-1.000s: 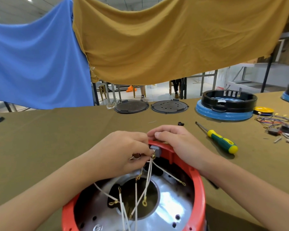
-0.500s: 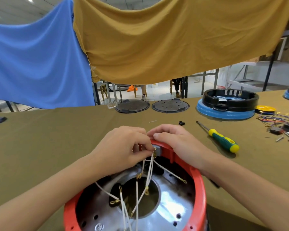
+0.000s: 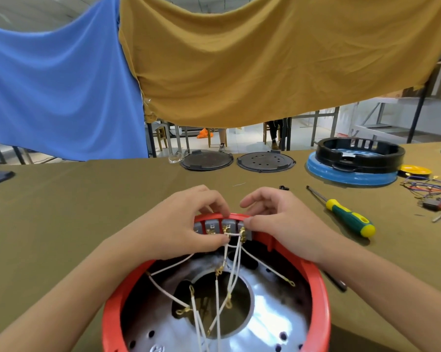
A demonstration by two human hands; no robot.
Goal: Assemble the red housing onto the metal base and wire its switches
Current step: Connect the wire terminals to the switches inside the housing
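The red housing [image 3: 318, 298] sits around the shiny metal base [image 3: 270, 318] at the near edge of the table. A row of grey switches [image 3: 224, 224] with brass terminals lines its far wall. Several white wires [image 3: 229, 273] with brass ring ends hang from there over the base's centre hole. My left hand [image 3: 186, 224] pinches a white wire end at the switches between thumb and finger. My right hand [image 3: 278, 222] pinches the rightmost switch's brass terminal, its other fingers lifted off the rim.
A green and yellow screwdriver [image 3: 346, 215] lies to the right. A black ring on a blue base [image 3: 354, 163], two dark round plates [image 3: 236, 161], a yellow disc [image 3: 415, 170] and loose coloured wires with parts [image 3: 432, 196] lie at the back and right.
My hands have spread slightly, uncovering the row of switches. My right hand lifted its fingers off the housing rim and now pinches at the rightmost terminal. The view has tilted down a little.
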